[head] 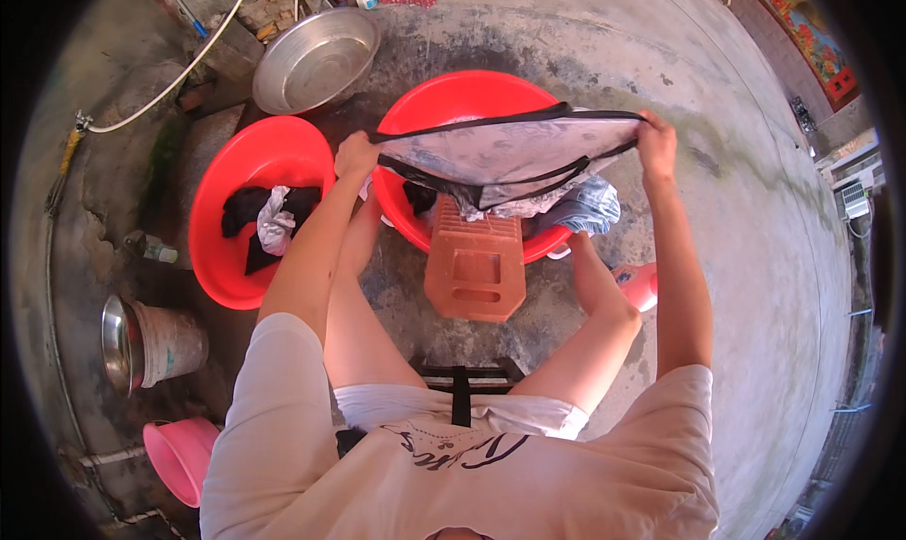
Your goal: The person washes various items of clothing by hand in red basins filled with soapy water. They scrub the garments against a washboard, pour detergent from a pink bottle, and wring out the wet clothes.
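A light patterned garment with black trim (517,147) is stretched out between my two hands, above a red plastic basin (467,90). My left hand (356,155) grips its left end, and my right hand (657,143) grips the opposite end. The cloth's lower folds hang down over the ribbed top of a brown washboard (476,271), which leans on the basin's near rim. Light blue denim (591,206) drapes over the rim on the right. Some dark cloth (420,197) shows inside the basin; the garment hides much of the rest.
To the left, a second red basin (212,235) holds black and white clothes (274,221). Behind it stands a metal basin (315,62), near a white hose (180,80). A dirty bucket (173,342) and a pink bucket (180,462) are at lower left. Something pink (643,286) sits beside my right leg.
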`<state>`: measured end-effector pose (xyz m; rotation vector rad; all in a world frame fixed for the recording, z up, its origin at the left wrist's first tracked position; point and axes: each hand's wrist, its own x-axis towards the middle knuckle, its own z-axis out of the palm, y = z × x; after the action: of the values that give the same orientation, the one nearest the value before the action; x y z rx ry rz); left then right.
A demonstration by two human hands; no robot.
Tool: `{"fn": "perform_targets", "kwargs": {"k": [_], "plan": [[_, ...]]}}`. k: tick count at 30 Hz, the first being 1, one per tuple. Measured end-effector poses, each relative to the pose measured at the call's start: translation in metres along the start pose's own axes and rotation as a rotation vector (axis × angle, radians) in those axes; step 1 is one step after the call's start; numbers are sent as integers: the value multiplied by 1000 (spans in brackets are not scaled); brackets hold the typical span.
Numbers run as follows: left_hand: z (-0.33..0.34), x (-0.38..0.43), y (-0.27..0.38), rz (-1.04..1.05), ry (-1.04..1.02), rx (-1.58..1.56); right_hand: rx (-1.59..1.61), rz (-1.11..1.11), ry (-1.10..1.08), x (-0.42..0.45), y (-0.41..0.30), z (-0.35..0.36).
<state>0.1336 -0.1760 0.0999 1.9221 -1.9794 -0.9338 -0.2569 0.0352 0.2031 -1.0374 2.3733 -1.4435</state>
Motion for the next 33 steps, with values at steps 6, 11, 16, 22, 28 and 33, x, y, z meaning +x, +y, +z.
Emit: {"fn": "perform_targets", "kwargs": {"k": [6, 11, 16, 22, 28, 33], "plan": [[55, -6, -3, -392, -752, -1217, 1054, 505, -560, -68, 28, 32], [110, -7, 3, -202, -550, -917, 233, 390, -1047, -162, 87, 56], [146, -25, -15, 10, -434, -508, -439, -376, -609, -184, 88, 141], [141, -19, 39, 182, -490, -741, -490, -330, -818, -176, 96, 210], [142, -23, 47, 299, -569, -715, 534, 356, -467, -144, 52, 145], [231, -49, -11, 394, -54, 102, 702, 438, -492, -132, 18, 124]]}}
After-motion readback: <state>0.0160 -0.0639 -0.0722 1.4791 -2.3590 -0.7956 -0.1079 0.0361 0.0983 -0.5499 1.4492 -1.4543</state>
